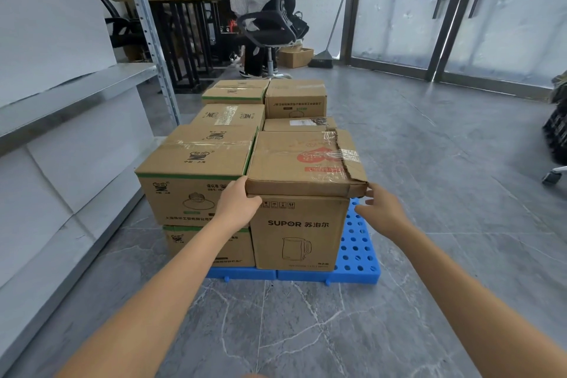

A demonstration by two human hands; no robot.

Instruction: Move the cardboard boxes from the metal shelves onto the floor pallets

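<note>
Head camera looks down over both forearms at a stack of cartons on a blue perforated plastic pallet (359,242) lying on the grey stone floor, with the grey metal shelf (76,95) off to my left. The thing I am working is the flat brown cardboard box (302,159) with a red heart print and torn tape. It sits on top of the tall brown SUPOR kettle carton (296,230) at the near right of the stack, so by my reading it is on the pallet and only needs squaring up or letting go. It lies straight ahead of me, its near edge running crosswise between the two hands and its body reaching away from me. The left hand (237,202) is on it: the thumb hooks under the near left corner and the fingers wrap up the left side, against the neighbouring green-striped carton (191,169). The right hand (379,209) is spread and holds nothing, its fingertips at the crushed near right corner; I cannot tell whether they touch. The left hand has the contact, so any nudge would push the box rightward, toward the open hand.
</note>
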